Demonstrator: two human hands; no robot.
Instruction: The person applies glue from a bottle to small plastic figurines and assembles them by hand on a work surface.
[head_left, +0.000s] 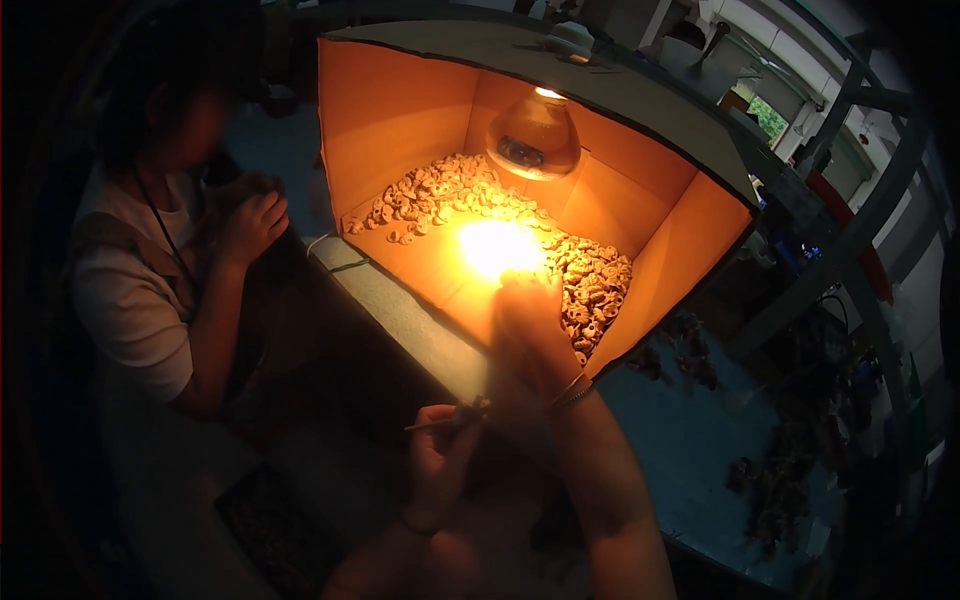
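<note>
The right hand is reaching into the lamp-lit orange cardboard box, fingers curled at the glare; whether they are gripping one of the small pale ring-shaped pieces I cannot tell. The left hand is pinching a thin stick. Most pieces are lying just beyond the right fingertips, so plenty seems left.

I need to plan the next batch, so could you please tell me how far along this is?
Done: nothing visibly set aside. In hand: the right hand reaches into the lit cardboard box, while the left hand holds a thin stick-like tool. Left: a large heap of small pale ring-shaped pieces.
</note>
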